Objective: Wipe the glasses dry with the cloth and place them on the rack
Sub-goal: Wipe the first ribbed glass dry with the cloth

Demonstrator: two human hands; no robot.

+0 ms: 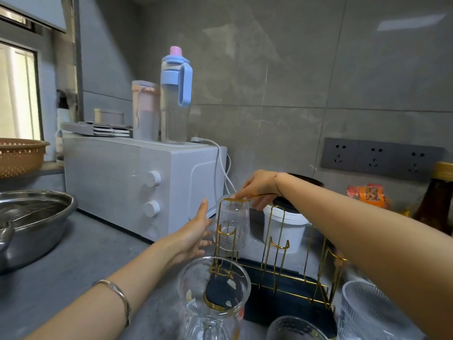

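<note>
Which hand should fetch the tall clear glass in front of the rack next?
Left, probably. The left hand is open and free beside the rack, nearer the tall clear glass; the right hand holds the ribbed glass on its peg.

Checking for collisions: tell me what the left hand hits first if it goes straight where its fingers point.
Most likely the ribbed clear glass on the gold wire rack: the open left hand points its fingers at the glass's side, close by. Depth is unclear.
</note>
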